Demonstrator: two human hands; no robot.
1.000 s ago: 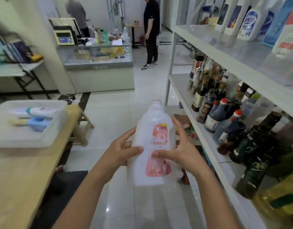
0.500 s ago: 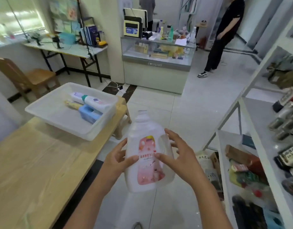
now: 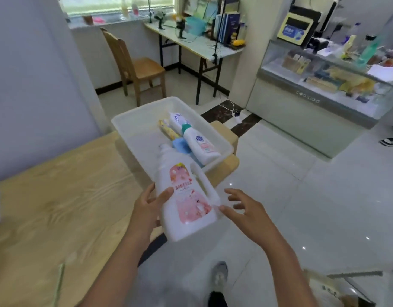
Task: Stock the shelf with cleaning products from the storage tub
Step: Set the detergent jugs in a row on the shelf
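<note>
A white detergent jug with a pink label [image 3: 186, 196] is held tilted over the near end of the storage tub, in my left hand [image 3: 146, 207], which grips its left side. My right hand [image 3: 244, 209] is just right of the jug with fingers spread, one fingertip at the jug's lower right edge. The white plastic storage tub [image 3: 133, 120] stands on the wooden table [image 3: 58, 207]. Inside lie a white bottle with a teal cap [image 3: 200, 145], another white bottle [image 3: 176, 119], a yellow tube [image 3: 168, 129] and a blue item [image 3: 180, 146]. The shelf is almost out of view.
A wooden chair [image 3: 135, 65] and a folding desk [image 3: 191, 43] stand beyond the tub. A glass display counter [image 3: 324, 94] is at the right. A shelf corner [image 3: 355, 275] shows at the bottom right. White tiled floor and my shoe [image 3: 218, 275] lie below.
My view has swung left, from the shelf to the table and tub. The jug has moved toward the tub and tilted. My right hand has come off the jug's front and spread.
</note>
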